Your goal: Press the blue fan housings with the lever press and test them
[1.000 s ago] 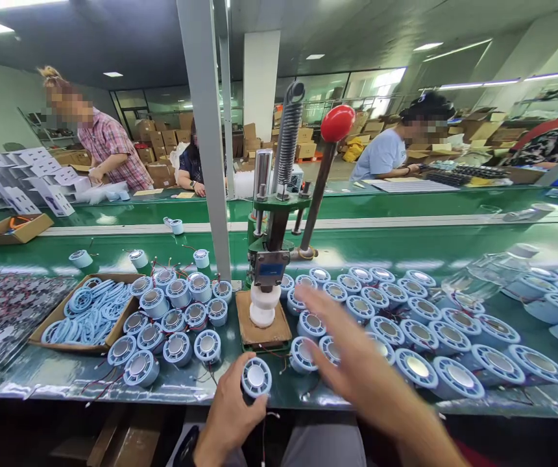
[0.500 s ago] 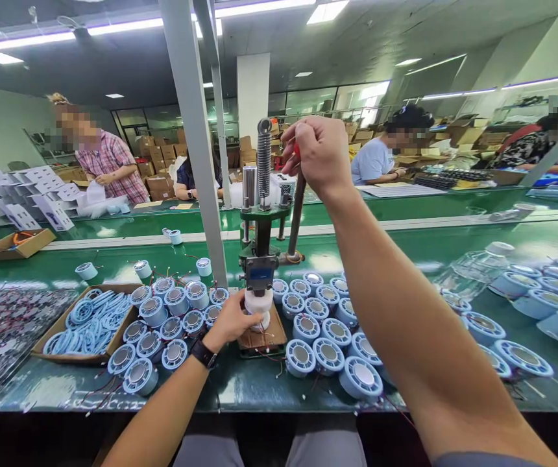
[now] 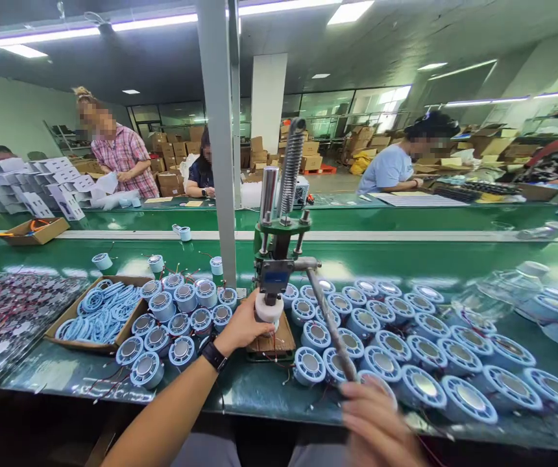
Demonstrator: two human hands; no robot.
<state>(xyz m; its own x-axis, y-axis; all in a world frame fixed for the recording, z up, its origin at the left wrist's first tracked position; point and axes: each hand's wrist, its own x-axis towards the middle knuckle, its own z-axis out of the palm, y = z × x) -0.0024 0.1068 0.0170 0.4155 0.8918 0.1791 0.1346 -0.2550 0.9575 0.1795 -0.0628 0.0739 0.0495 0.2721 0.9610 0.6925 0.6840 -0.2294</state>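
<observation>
A green hand press (image 3: 285,228) with a tall spring stands at the middle of the bench. Beneath its ram is a white round block (image 3: 268,307), and a small part under it is mostly hidden. My left hand (image 3: 244,324), with a dark watch at the wrist, is closed around the block's lower side, thumb in front and the other fingers hidden behind. Low at the right, my right hand (image 3: 379,415) is blurred by motion and closed at the end of the press lever (image 3: 332,324), which slants down toward me. Thin red wires show by the press base (image 3: 274,347).
Light-blue round motor-like units (image 3: 422,387) with wires crowd both sides of the press. A cardboard box (image 3: 60,332) holds light-blue rings. At far left lie many small parts with wires (image 3: 11,318). A clear plastic bottle (image 3: 507,285) lies at right. People work across the bench.
My right hand has swung the lever from upright down toward me, and the ram has dropped. My left hand stays at the white block. The view has shifted slightly.
</observation>
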